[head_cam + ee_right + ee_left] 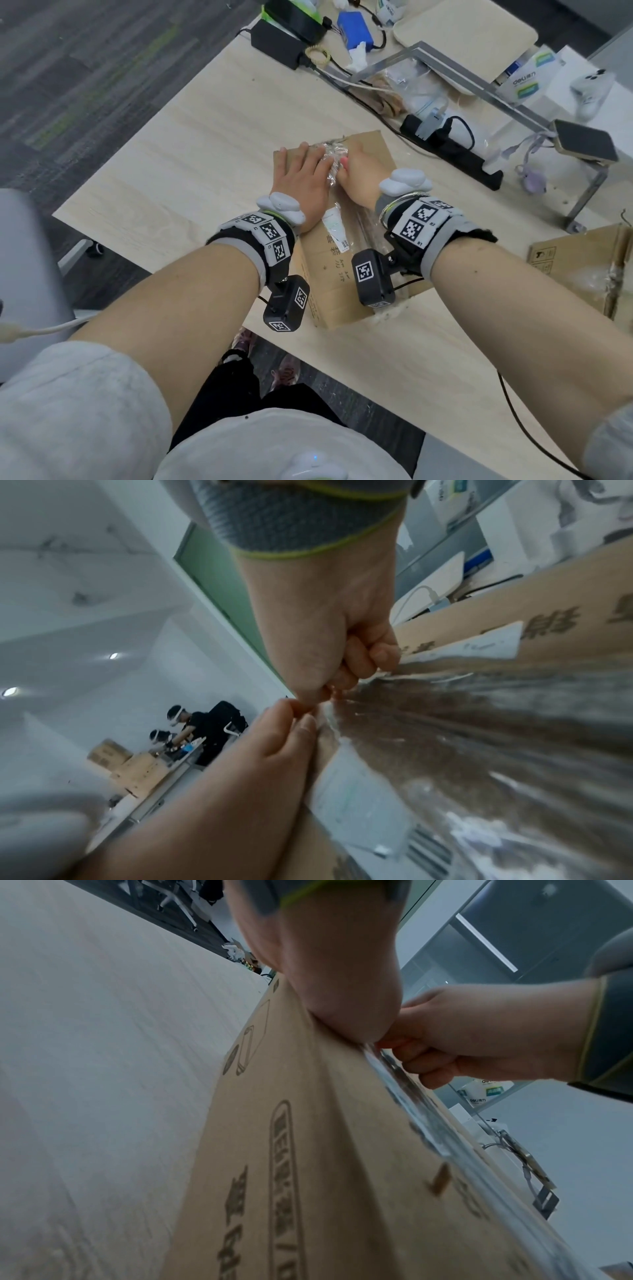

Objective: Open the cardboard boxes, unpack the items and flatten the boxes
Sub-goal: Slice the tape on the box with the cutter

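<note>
Table (171,164): pale wood, runs corner-on across the head view. Clutter at 12 to 2 o'clock: power bricks, cables, plastic bags, a metal frame.

Cardboard box (342,294): closed, centre of table, long axis running from 6 toward 12. Clear tape (334,161) along its top seam, crumpled and lifted at the far end. White shipping label (334,226) under the tape, mid-seam.

Second box (589,267): at 3 o'clock, well apart, torn and already partly collapsed, tape scraps on it.

Left hand (301,174): flat on the box top, fingers straight, pressing the left flap down just beside the seam.

Right hand (359,174): fingers curled, clenched on the loosened tape at the far end of the seam; the left wrist view shows the knuckles tucked against the strip.

Judgement: early in the task; this box is still sealed and unpacked nothing.

Risks:
- Tape may snap or shred at the crumpled part if pulled at a sharp angle, leaving the seam sealed.
- Pull could strip the cardboard facing or tear the label along with it.
- Box may slide or lift toward 6 o'clock if the left hand eases its press.
</note>
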Available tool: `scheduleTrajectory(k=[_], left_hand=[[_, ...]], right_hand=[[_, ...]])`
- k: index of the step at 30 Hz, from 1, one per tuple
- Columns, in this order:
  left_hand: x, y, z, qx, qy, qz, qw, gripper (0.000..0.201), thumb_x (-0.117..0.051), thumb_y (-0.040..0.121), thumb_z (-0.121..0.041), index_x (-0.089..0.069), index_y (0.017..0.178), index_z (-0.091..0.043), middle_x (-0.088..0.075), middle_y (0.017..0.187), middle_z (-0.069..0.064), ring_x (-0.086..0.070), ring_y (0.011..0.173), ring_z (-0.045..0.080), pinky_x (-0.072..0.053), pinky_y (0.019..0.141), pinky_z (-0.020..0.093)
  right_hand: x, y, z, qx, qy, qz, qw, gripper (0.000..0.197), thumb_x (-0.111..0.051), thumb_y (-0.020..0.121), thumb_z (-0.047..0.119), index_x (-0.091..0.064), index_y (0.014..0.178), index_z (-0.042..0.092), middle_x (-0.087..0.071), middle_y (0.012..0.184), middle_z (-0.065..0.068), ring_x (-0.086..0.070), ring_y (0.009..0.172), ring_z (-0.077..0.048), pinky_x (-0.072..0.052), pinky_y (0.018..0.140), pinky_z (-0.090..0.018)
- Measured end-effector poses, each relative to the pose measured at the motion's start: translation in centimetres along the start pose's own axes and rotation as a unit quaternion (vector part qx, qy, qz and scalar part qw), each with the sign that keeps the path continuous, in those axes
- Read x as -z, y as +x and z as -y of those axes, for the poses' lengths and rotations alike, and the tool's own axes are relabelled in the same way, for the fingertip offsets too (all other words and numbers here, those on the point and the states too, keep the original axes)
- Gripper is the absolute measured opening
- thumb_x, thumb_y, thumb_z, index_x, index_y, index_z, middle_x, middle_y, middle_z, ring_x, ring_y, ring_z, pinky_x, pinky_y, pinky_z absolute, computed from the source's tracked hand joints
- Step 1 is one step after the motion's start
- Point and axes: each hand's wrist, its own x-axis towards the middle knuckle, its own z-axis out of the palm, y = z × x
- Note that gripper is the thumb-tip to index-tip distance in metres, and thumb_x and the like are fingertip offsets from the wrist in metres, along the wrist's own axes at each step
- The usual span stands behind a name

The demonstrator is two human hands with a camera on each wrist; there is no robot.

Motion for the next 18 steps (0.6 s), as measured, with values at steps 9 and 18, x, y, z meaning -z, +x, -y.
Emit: scheduleTrajectory(k=[9, 18], left_hand=[[0.6, 0.9, -0.3, -0.003, -0.001, 0.030, 1.000, 0.048, -0.022, 0.100, -0.032, -0.037, 0.143, -0.015, -0.030, 0.153, 0.005, -0.016, 0.145, 0.028, -0.004, 0.116, 0.051], [1.6, -0.3, -3.2, -0.018, 0.046, 0.109, 0.993, 0.056, -0.023, 0.103, -0.037, -0.010, 0.153, -0.015, -0.007, 0.161, 0.002, -0.003, 0.148, 0.021, 0.007, 0.116, 0.053]], right_hand=[[-0.1, -1.4, -1.0, -0.014, 0.032, -0.029, 0.999, 0.028, -0.036, 0.100, 0.018, -0.037, 0.123, 0.001, -0.062, 0.101, -0.017, -0.059, 0.088, -0.033, -0.039, 0.069, -0.035], [0.4, -0.4, -1.4, -0.036, 0.090, -0.049, 0.994, 0.031, -0.035, 0.100, 0.027, -0.037, 0.121, 0.004, -0.063, 0.100, -0.018, -0.061, 0.087, -0.036, -0.048, 0.083, -0.046]])
